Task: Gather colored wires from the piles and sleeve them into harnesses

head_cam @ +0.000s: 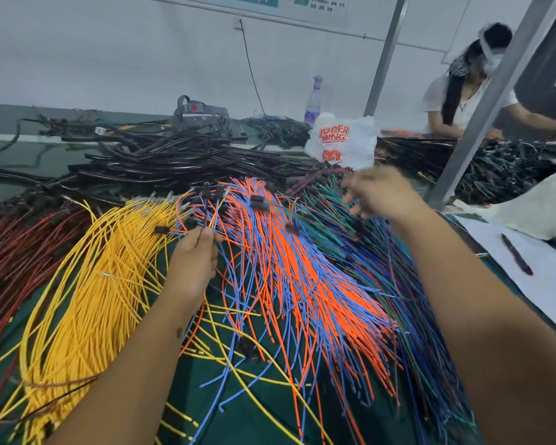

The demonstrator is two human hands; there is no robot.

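Observation:
Piles of wires fan across the green table: dark red wires (16,248) at the left, yellow wires (100,284), orange and blue wires (296,277) in the middle, and green, blue and purple wires (376,252) on the right. My left hand (195,255) pinches a few thin wires with black connector ends (211,192) that stick up above the orange-blue pile. My right hand (377,192) hovers over the far end of the green-purple pile, blurred, fingers spread and relaxed, holding nothing that I can see. Black sleeving tubes (174,162) lie heaped behind the piles.
A white plastic bag (344,139) and a bottle (313,101) stand at the back. A metal post (482,104) rises at the right. White paper with a pen (517,255) lies at the right edge. Another person (463,91) works across the table by a dark harness pile (501,165).

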